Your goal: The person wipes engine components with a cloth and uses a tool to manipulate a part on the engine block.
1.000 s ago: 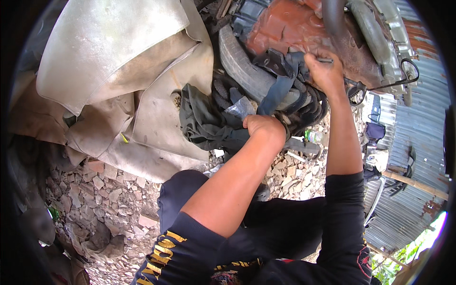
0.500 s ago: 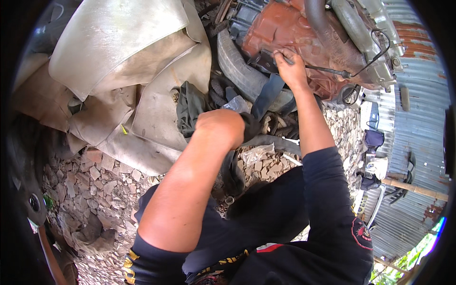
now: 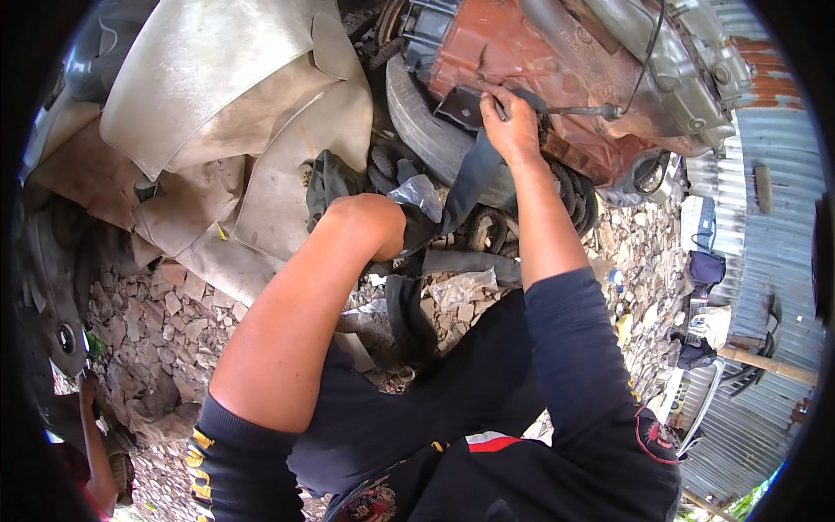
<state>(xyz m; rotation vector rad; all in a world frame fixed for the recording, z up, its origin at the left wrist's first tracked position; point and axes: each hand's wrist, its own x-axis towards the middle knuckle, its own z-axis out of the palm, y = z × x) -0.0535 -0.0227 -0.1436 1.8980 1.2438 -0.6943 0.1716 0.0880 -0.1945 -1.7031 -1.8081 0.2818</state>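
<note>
My left hand [image 3: 370, 224] is a closed fist around the lower end of a black rubber strip [image 3: 472, 178], low over the clutter in the middle. From there the strip runs up and right, passing close to my right hand [image 3: 511, 129]. My right hand is closed at the red-brown engine block [image 3: 491, 48], with a slim dark handle [image 3: 500, 110] poking out between thumb and fingers. What that handle belongs to is hidden. Just right of this hand, a thin metal rod [image 3: 578, 110] lies along the block. Behind the strip is a worn grey tyre [image 3: 426, 130].
Large beige sheets [image 3: 217, 78] are heaped at the left. Clear plastic [image 3: 465, 287] and a black rubber piece [image 3: 409, 322] lie before my knees on broken stones [image 3: 165, 331]. Corrugated metal [image 3: 774, 252] stands right. Another person's arm [image 3: 98, 435] shows lower left.
The whole view has shifted slightly. My left fist has moved a little left, away from my right hand. The right hand stays by the engine block, still closed.
</note>
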